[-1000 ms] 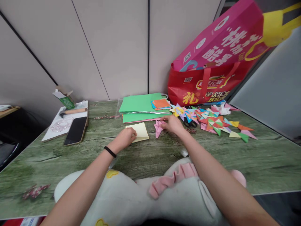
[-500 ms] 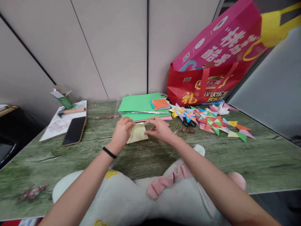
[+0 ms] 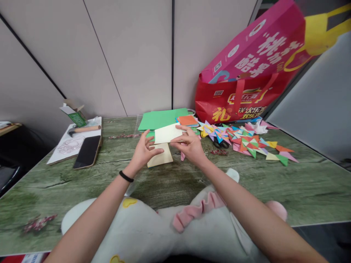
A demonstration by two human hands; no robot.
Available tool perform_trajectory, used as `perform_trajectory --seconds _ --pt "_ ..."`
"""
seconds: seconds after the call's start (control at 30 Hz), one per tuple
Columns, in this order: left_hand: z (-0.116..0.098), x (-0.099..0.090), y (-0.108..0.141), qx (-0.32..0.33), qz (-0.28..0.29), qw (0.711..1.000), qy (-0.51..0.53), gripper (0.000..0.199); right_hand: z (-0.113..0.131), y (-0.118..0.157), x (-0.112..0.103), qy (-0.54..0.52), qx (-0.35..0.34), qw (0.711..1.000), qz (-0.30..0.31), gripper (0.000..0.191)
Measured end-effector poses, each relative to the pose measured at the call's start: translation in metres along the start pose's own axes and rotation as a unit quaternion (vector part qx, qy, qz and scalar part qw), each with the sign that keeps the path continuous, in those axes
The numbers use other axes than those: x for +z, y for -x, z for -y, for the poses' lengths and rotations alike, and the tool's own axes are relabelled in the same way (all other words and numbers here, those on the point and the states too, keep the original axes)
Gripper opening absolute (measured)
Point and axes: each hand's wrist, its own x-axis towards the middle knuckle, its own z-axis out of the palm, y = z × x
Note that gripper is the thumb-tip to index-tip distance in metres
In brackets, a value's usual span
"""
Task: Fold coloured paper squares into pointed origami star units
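A pale cream sheet of paper [image 3: 166,133] is held up off the table, its right edge pinched in my right hand [image 3: 189,143]. To its left, my left hand [image 3: 142,150] has its thumb and fingers apart and holds nothing. Below the raised sheet lies a small stack of pale yellow paper [image 3: 161,157] on the table. The left thumb overlaps that stack in view; I cannot tell whether it touches. Behind the hands are green sheets [image 3: 159,118] and a pile of small orange and blue paper squares [image 3: 188,120].
Folded colourful paper pieces [image 3: 249,142] and black-handled scissors [image 3: 220,143] lie at right, before a red bag [image 3: 236,98]. At left are a phone [image 3: 87,151], a hammer [image 3: 85,129] and a small green-white box [image 3: 75,115]. A pale plush cushion [image 3: 153,230] fills the lap.
My right hand has lifted one cream sheet up and away from the small stack. My left hand has let go and spread its fingers, moving slightly left.
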Motion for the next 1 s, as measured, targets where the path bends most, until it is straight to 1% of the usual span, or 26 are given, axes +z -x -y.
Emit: perform_trajectory --seconds 0.03,0.07,0.13,0.23,0.3,0.37,0.47,0.6,0.7,0.73,0.8,0.87,0.9,1.0 --pt "0.000 0.001 0.000 -0.026 0.026 0.998 0.055 0.098 0.001 0.000 0.000 -0.005 0.006 1.000 0.003 0.005" --pt "0.000 0.003 0.000 -0.039 0.050 0.993 0.098 0.099 0.002 0.000 0.000 -0.013 0.014 1.000 0.011 0.006" --pt "-0.002 0.005 0.002 -0.031 0.076 0.986 0.143 0.099 0.001 0.001 0.000 -0.024 0.025 0.999 0.036 0.009" --pt "-0.007 0.005 0.003 0.002 0.056 0.987 0.149 0.100 -0.001 0.001 0.001 -0.026 0.032 0.997 0.072 0.013" --pt "-0.009 0.004 0.003 0.005 0.040 0.987 0.157 0.099 -0.001 0.000 0.001 -0.015 0.030 0.996 0.088 0.014" --pt "-0.010 0.003 0.003 -0.004 0.037 0.985 0.166 0.095 -0.001 0.000 0.001 0.001 0.024 0.995 0.098 0.015" --pt "-0.012 0.004 0.004 -0.019 0.043 0.985 0.167 0.086 -0.001 -0.001 0.001 0.021 0.033 0.995 0.089 0.018" --pt "-0.013 0.005 0.006 -0.017 0.064 0.979 0.194 0.064 -0.004 -0.002 0.002 0.028 0.052 0.997 0.042 0.018" --pt "-0.012 0.004 0.007 -0.025 0.083 0.975 0.204 0.052 -0.006 -0.001 0.002 0.035 0.059 0.997 0.042 0.020" --pt "-0.011 0.004 0.007 -0.031 0.086 0.974 0.205 0.048 -0.006 -0.001 0.003 0.030 0.059 0.997 0.049 0.024" --pt "-0.011 0.004 0.007 -0.047 0.083 0.974 0.207 0.042 -0.006 0.001 0.003 0.007 0.057 0.997 0.059 0.037" --pt "-0.011 0.004 0.007 -0.061 0.074 0.974 0.208 0.039 -0.006 0.001 0.003 -0.018 0.057 0.996 0.063 0.051" --pt "-0.011 0.003 0.006 -0.065 0.071 0.973 0.208 0.040 -0.006 0.001 0.004 -0.028 0.059 0.996 0.066 0.052" --pt "-0.012 0.003 0.007 -0.058 0.068 0.974 0.207 0.048 -0.007 0.001 0.004 -0.043 0.061 0.994 0.077 0.039"
